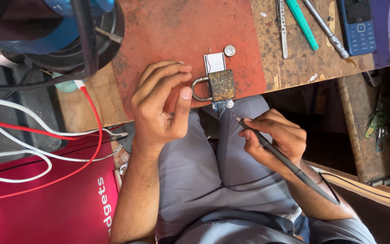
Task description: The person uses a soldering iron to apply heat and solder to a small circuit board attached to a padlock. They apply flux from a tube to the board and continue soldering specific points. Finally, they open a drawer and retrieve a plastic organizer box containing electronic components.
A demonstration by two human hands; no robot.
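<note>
The right hand (276, 138) is closed around a thin black soldering iron (285, 160), and its tip touches a tiny circuit board (222, 105) at the edge of the table (290, 68). An old padlock (216, 86) sits on the board. The left hand (161, 104) rests by the padlock with curled fingers, holding nothing.

A scarred wooden worktop (294, 68), part covered by a worn reddish mat (181, 31), fills the upper frame in daylight. Red and white cables (37, 131) trail over a magenta box (46, 203) at left; a timber frame (353, 131) drops into shadow at right.
</note>
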